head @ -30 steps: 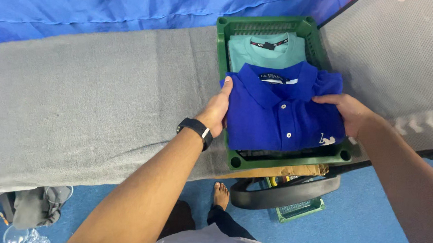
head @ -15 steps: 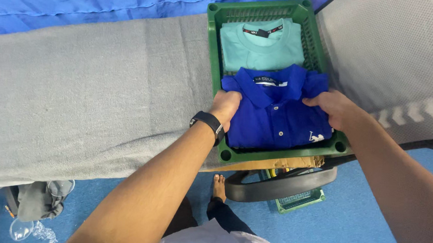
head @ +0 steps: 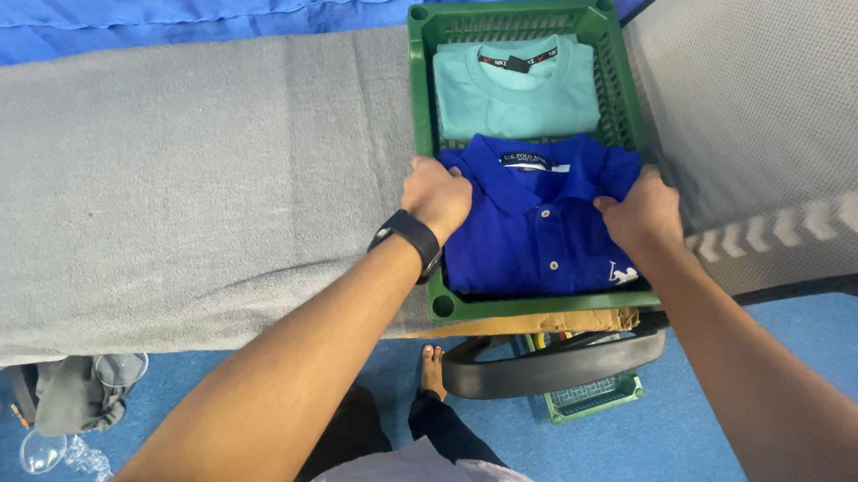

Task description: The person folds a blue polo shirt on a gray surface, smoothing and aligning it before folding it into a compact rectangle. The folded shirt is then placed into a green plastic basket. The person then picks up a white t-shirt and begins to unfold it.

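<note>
Grey felt covers the table (head: pixel 154 185), with blue sheeting behind it. One folded blue polo shirt (head: pixel 539 233) lies in the near half of a green plastic crate (head: pixel 420 92) standing at the table's right end. Its left edge is clamped by the curled left hand (head: pixel 439 194), its right edge by the right hand (head: pixel 641 209). The fabric is judged soft, light and limp, so the fold is best supported at both sides. One folded teal T-shirt (head: pixel 515 95) lies in the far half, just beside the collar. One black watch (head: pixel 411 238) is worn on the left wrist. Two shirts are counted in all.
</note>
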